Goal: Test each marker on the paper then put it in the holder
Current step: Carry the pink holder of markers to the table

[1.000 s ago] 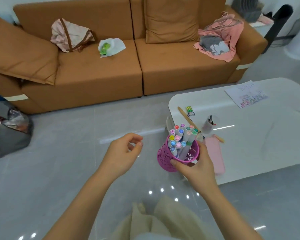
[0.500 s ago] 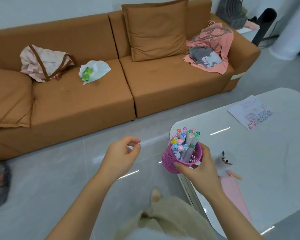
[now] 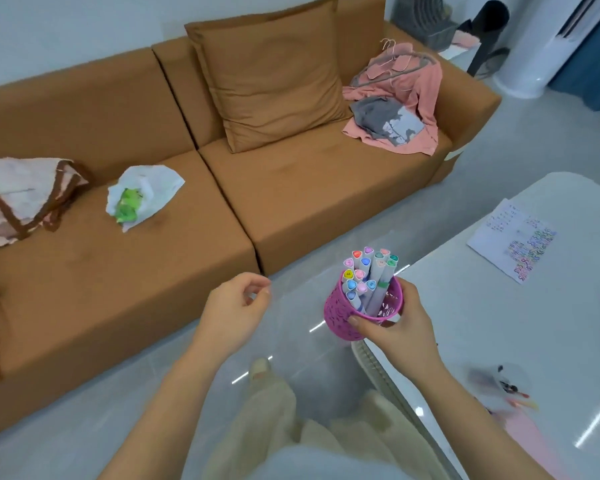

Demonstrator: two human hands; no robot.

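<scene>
My right hand [image 3: 400,329] grips a magenta perforated holder [image 3: 343,320] in the air, just off the left end of the white table [image 3: 465,306]. Several markers [image 3: 369,275] with coloured caps stand upright in the holder. To its left my left hand [image 3: 234,311] hovers with loosely curled fingers and holds nothing. The test paper [image 3: 513,239], covered with coloured scribbles, lies on the table at the far right.
A brown sofa [image 3: 291,188] with a cushion, clothes and a white bag fills the far side. A small clear cup [image 3: 506,382] and a pink case [image 3: 530,441] lie blurred on the table's near right. Grey tile floor spreads below my hands.
The view has swung to the right and the table now sits further right in it. My right hand keeps its hold on the holder; my left hand stays beside it.
</scene>
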